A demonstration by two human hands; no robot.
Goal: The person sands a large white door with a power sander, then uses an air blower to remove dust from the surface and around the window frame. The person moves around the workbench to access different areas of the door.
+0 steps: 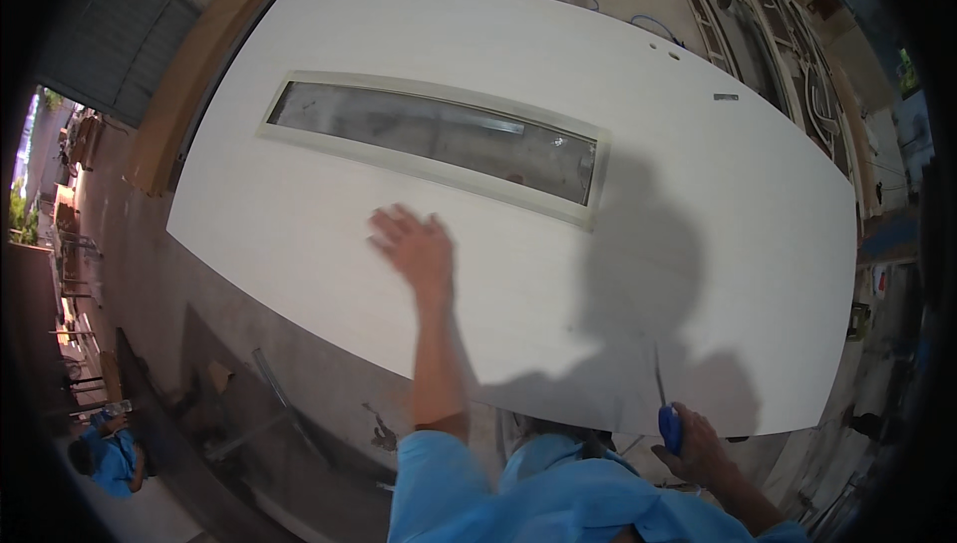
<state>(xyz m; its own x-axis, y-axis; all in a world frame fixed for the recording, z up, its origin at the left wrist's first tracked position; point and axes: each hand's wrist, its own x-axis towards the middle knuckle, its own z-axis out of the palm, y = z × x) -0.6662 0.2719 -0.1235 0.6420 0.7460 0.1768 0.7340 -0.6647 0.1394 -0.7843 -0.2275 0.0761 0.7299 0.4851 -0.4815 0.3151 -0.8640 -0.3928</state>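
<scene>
A large white door panel (498, 294) lies flat in front of me, with a long narrow glass window (419, 134) set in a pale raised frame (429, 166). My left hand (414, 249) is over the panel, just on the near side of the window. Its fingers are spread and slightly blurred, and it holds nothing; whether the palm touches the surface I cannot tell. At the panel's near right edge, my right hand (701, 448) is closed around a blue-handled tool (670, 429). The tool's thin dark shaft or blade points away from me over the panel.
Two small holes (666, 51) and a metal slot plate (726, 97) show near the panel's far right side. A long brown cardboard-like piece (204, 74) stands at the left. Metal bars lie on the floor below left. Farther off, a person in blue (112, 458) is at lower left.
</scene>
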